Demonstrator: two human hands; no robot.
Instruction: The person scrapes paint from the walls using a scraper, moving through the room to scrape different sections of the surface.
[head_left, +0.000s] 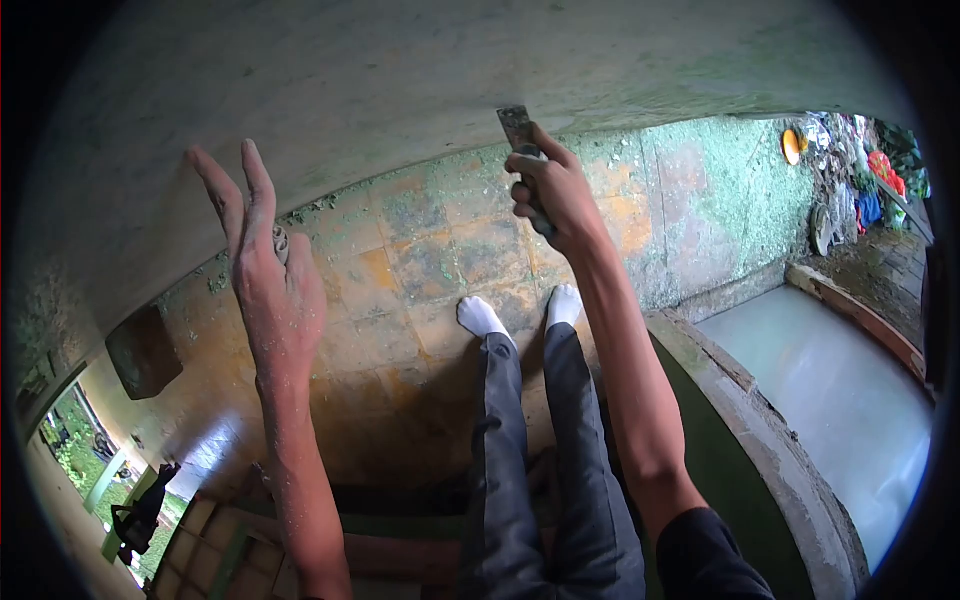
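Observation:
My right hand [555, 190] is wrapped around the handle of a putty knife [515, 123]. Its flat metal blade points up against the greyish-green wall [400, 75]. My left hand [275, 260] is raised close to the same wall, farther left. Two of its fingers stretch toward the surface, the others are bent, and a thick ring [281, 240] shows on one of them. Pale dust and specks coat this hand and forearm. Green flakes lie scattered along the foot of the wall.
Under my white-socked feet is a stained tile floor [370, 330]. A brown block [145, 352] stands by the wall at left. To the right, a rough concrete ledge [770, 440] borders a pale, smooth surface [820, 350]. Mixed clutter [880, 175] lies beyond. A person [145, 515] appears far lower left.

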